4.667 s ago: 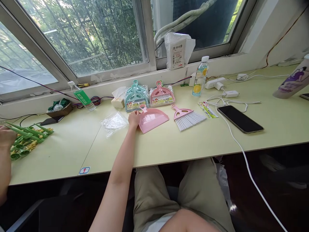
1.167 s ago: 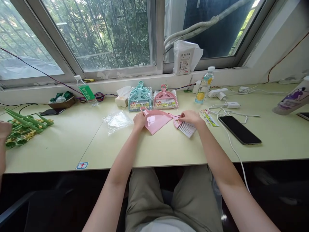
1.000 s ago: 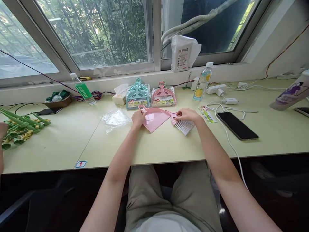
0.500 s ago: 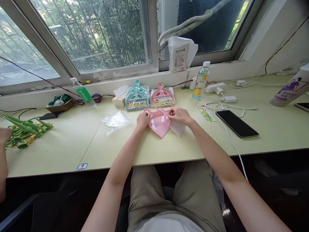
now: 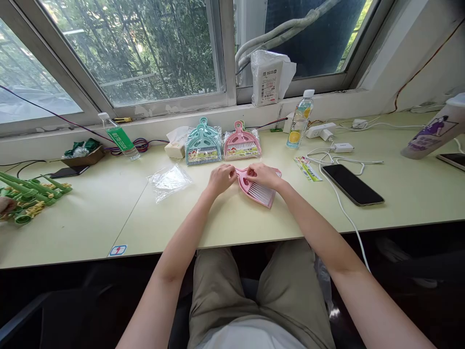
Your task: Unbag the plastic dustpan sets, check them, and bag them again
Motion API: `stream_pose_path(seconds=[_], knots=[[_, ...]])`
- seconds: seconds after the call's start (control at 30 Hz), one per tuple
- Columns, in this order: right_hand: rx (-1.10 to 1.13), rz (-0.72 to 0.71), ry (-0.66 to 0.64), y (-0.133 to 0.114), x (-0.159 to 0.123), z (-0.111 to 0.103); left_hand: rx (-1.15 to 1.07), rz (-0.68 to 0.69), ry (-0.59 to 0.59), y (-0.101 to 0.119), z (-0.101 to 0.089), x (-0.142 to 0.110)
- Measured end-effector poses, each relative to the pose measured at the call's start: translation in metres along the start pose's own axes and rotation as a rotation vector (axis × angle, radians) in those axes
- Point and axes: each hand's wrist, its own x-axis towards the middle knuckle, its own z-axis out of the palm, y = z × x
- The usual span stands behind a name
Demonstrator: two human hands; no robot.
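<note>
A small pink brush (image 5: 262,193) with pale bristles lies over a pink dustpan (image 5: 278,172) on the table in front of me. The handle ends point left, and most of the dustpan is covered by the brush. My left hand (image 5: 222,178) is closed around the handle ends, fingertips pinched together. Over the body of the brush, my right hand (image 5: 263,175) grips it with bent fingers. Behind them stand a wrapped teal brush-and-dustpan set (image 5: 203,143) and a wrapped pink set (image 5: 242,141). A crumpled clear plastic wrapper (image 5: 169,182) is left of my hands.
To the right lie a printed label card (image 5: 307,168), a black phone (image 5: 352,184) and white cables. A lemon drink bottle (image 5: 300,118) and a tilted green-labelled bottle (image 5: 120,138) stand at the back. Another person's hand (image 5: 6,206) touches green plastic parts (image 5: 36,194) at far left.
The brush has moved left onto the dustpan, and the dustpan has turned so its handle points left. My left hand has shifted slightly right with the handle.
</note>
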Motion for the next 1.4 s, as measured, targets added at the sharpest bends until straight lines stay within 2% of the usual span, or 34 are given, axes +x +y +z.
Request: stream_pose_path(seconds=[0.1,0.2,0.33,0.53,0.73,0.97,1.2,1.4], knots=[[0.053,-0.006,0.001,0.003,0.001,0.002,0.062,0.168,0.099,-0.011,0.003,-0.001],[0.103,-0.020,0.005,0.004,0.002,0.003,0.129,0.273,0.078,-0.022,0.011,0.000],[0.158,-0.075,-0.009,0.006,0.002,0.005,0.217,0.343,0.044,-0.030,0.020,0.001],[0.217,-0.095,0.000,0.009,0.002,0.003,0.270,0.351,0.019,-0.032,0.021,-0.004],[0.244,-0.069,-0.011,0.010,0.001,0.000,0.279,0.437,0.082,-0.028,0.018,-0.005],[0.203,-0.070,-0.030,0.012,0.001,0.003,0.248,0.397,0.015,-0.020,0.018,-0.003],[0.165,-0.086,0.006,0.012,0.003,0.007,0.363,0.459,-0.052,-0.008,0.020,-0.002],[0.229,-0.074,-0.018,0.012,0.003,0.007,0.267,0.406,-0.046,-0.011,0.025,-0.003]])
